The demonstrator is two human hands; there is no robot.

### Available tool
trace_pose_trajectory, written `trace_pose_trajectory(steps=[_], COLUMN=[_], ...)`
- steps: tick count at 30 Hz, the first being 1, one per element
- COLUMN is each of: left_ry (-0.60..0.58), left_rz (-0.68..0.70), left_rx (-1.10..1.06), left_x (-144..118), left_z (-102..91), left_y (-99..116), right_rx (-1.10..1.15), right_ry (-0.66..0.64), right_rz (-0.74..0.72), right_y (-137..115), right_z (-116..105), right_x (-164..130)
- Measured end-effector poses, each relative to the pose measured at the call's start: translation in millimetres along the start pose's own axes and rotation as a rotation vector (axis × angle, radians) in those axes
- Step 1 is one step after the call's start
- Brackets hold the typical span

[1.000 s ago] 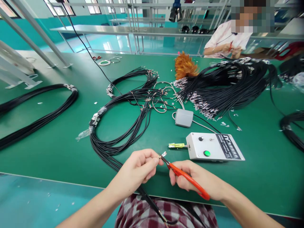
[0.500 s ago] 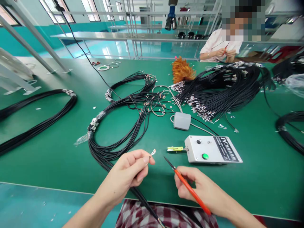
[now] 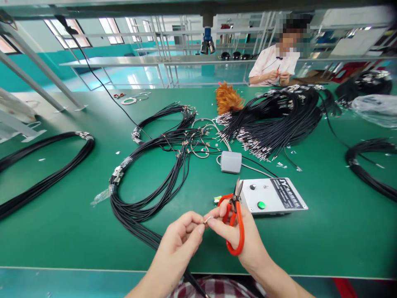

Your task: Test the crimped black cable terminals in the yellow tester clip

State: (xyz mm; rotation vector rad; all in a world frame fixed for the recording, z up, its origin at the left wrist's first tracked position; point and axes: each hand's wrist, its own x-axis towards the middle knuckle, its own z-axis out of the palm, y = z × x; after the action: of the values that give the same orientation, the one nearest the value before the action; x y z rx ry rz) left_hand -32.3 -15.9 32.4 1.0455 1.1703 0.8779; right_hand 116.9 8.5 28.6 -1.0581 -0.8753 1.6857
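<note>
My left hand (image 3: 176, 246) is closed in a pinch on the stripped end of a black cable, its thin wires (image 3: 208, 219) showing between the fingertips. Thumb and finger of my right hand (image 3: 250, 244) meet those same wires from the other side. Red-handled scissors (image 3: 241, 231) are held in my right hand, blades pointing up and slightly apart. Beyond my left hand lies a coiled bundle of black cables (image 3: 145, 203), tied with clear wrap. Just past the scissors sits a grey control box (image 3: 273, 194) with a green button; its yellow-green tip is partly hidden by my right hand.
A small grey box (image 3: 231, 162) with a grey cord lies behind the control box. A large heap of black cables (image 3: 279, 124) lies at the back right, beside orange-brown fluff (image 3: 228, 98). More coils (image 3: 46, 178) lie left and right. Across the table sits a person (image 3: 273, 66).
My right hand has moved left to meet my left hand at the wire end. The scissors have swung from pointing left to pointing up. The camera view has shifted slightly.
</note>
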Motion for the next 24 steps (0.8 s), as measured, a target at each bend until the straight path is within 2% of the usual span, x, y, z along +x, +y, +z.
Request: trace_pose_trajectory(steps=[4, 6, 8, 10, 12, 13, 14, 15, 17, 19, 20, 22, 24], left_ry=[0.153, 0.098, -0.084, -0.335, -0.570, -0.637, -0.649, -0.612, -0.452, -0.315, -0.278, -0.207, -0.145], left_rz=[0.129, 0.050, -0.123, -0.307, -0.470, -0.529, -0.559, -0.555, -0.468, -0.360, -0.329, -0.286, -0.253], left_rx=[0.093, 0.039, -0.084, -0.191, -0.208, -0.186, -0.157, -0.135, -0.133, -0.166, -0.176, -0.175, -0.158], left_x=[-2.0, -1.9, 0.2, 3.7, 7.1, 8.3, 9.0, 9.0, 7.8, 6.0, 5.4, 5.0, 5.7], left_z=[5.0, 0.6, -9.9, -22.9, -32.4, -34.3, -34.3, -32.5, -25.6, -18.0, -14.9, -10.5, -7.6], left_y=[-3.7, -0.5, 3.7, 6.4, 6.4, 5.5, 4.3, 3.2, 1.7, 1.6, 1.7, 0.7, -2.5], right_rx=[-0.066, -0.084, -0.083, -0.078, -0.088, -0.106, -0.149, -0.229, -0.537, -0.936, -1.087, -1.171, -1.006], right_ry=[0.063, 0.063, -0.003, -0.169, -0.344, -0.379, -0.365, -0.303, -0.111, 0.029, 0.053, 0.043, 0.002], right_rz=[-0.066, -0.094, -0.105, -0.075, -0.051, -0.071, -0.119, -0.192, -0.344, -0.397, -0.383, -0.319, -0.237], right_y=[1.1, 2.1, 3.4, 4.2, 3.3, 1.7, -0.8, -4.0, -11.5, -17.6, -19.1, -18.2, -13.1], right_z=[2.5, 1.6, -0.5, -1.7, -1.0, -0.4, -0.1, -0.8, -5.6, -14.8, -20.1, -30.1, -36.7], right_x=[-2.4, -3.0, -2.0, 1.6, 7.6, 11.2, 14.9, 18.3, 22.9, 22.9, 20.9, 13.7, 4.2])
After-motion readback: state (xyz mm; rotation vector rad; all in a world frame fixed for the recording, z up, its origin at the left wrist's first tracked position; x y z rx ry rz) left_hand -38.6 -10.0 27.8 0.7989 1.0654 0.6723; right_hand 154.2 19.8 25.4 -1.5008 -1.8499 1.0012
